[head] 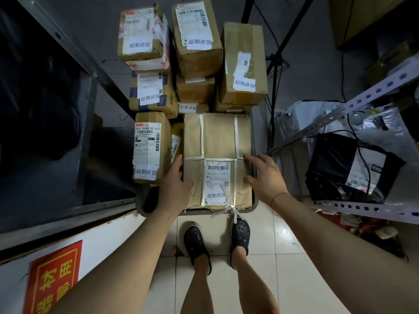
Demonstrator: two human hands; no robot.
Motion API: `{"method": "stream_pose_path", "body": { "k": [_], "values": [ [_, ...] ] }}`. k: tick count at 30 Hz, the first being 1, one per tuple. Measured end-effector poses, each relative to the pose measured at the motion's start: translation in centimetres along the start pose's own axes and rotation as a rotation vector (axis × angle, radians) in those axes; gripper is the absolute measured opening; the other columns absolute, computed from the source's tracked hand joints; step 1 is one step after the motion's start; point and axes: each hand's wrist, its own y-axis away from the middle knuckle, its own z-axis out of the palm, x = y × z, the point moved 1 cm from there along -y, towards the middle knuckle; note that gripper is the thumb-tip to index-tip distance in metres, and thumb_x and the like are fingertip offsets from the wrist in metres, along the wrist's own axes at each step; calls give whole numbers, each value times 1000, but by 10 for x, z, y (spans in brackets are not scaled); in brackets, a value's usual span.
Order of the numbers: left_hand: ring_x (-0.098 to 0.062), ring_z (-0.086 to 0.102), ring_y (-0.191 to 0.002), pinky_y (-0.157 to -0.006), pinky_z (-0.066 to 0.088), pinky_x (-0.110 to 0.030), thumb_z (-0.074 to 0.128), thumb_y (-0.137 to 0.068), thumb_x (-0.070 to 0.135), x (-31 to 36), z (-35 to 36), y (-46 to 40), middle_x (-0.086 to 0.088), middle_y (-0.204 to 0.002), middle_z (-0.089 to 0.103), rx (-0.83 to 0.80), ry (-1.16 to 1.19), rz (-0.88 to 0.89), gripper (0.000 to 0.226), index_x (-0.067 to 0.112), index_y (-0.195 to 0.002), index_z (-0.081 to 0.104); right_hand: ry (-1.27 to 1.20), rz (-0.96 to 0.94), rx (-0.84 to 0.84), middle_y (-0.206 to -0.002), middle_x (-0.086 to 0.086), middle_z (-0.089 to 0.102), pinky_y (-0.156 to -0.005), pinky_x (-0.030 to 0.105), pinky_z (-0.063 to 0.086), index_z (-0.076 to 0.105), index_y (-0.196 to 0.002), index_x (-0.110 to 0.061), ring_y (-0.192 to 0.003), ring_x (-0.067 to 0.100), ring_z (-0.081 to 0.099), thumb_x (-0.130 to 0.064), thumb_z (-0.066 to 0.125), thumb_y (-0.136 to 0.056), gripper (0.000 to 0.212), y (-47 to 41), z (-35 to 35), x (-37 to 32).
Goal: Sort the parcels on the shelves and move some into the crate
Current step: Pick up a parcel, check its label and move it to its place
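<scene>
Over at the crate's left edge stood a tall labelled box (151, 147), upright and packed tight against its neighbours. Next, the left hand (174, 184) lay along the left side of the big strapped parcel (216, 159), fingers straight and pressed flat to the cardboard, thumb hooked over the top face. The parcel itself filled the near right corner of the grey crate (255, 201), lying flat, white strapping crossed over it and a shipping label near its front edge. On its right side sat the right hand (264, 175), fingers spread apart and resting on the top by the strap crossing, not curled under anything.

That parcel looked stiff and fairly heavy for its bulk; the cardboard was creased, so it could sag. Best hold, by my reckoning: both palms low on opposite sides, or fingers under the straps. Behind it, more boxes (197, 39) were piled high.
</scene>
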Motion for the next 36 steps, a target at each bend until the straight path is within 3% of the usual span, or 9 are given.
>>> {"method": "stream_pose_path", "body": {
  "k": [6,10,12,16,21,25,31,36],
  "values": [
    [-11,59,-137,-116,51,-48,67,-96,20,-6,2,7,14,-146,64,-1,-120,43,69,49,-155,43,26,-25,24,-162,1,39,-121,44,39,45,-158,-41,-149,26,35,-32,77,-93,73,1,-2,-2],
    [-15,46,-148,-126,37,-43,70,-101,17,13,6,19,6,-160,51,44,-232,101,67,32,-161,44,83,-63,53,-159,5,42,-122,45,38,47,-158,-31,-145,31,35,-32,74,-94,69,5,1,-13],
    [-17,46,-147,-125,37,-40,68,-102,14,22,6,24,3,-159,51,46,-277,134,60,23,-159,49,140,-122,86,-155,7,47,-119,47,40,50,-156,-26,-139,33,39,-31,70,-97,63,10,1,-22],
    [-29,55,-137,-115,48,-50,67,-102,20,44,-2,39,-3,-150,60,26,-418,155,50,21,-151,57,227,-263,41,-150,7,55,-118,48,40,54,-152,-23,-136,32,44,-26,67,-100,54,31,-13,-47],
    [-33,49,-139,-119,42,-43,63,-105,21,97,-23,83,-9,-150,59,24,-567,156,48,13,-152,56,305,-324,2,-145,2,60,-117,43,40,54,-152,-24,-137,29,47,-30,64,-103,50,70,-61,-88],
    [-34,49,-140,-119,41,-42,62,-104,22,134,-41,123,-9,-152,59,40,-549,166,48,14,-152,56,336,-370,-33,-147,4,60,-119,41,38,53,-154,-24,-139,30,46,-31,61,-105,50,106,-99,-125],
    [-29,60,-128,-108,52,-44,64,-102,28,168,-77,198,-5,-139,66,285,-488,198,41,21,-143,64,412,-598,-83,-142,0,61,-114,39,43,56,-150,-26,-135,26,52,-34,60,-106,45,152,-137,-178],
    [-26,50,-139,-115,46,-42,61,-106,31,149,-96,266,-3,-152,56,535,-378,54,49,20,-153,54,507,-890,-157,-142,-1,63,-107,39,48,58,-148,-30,-131,24,56,-38,61,-104,45,182,-135,-235]
  ]
}}
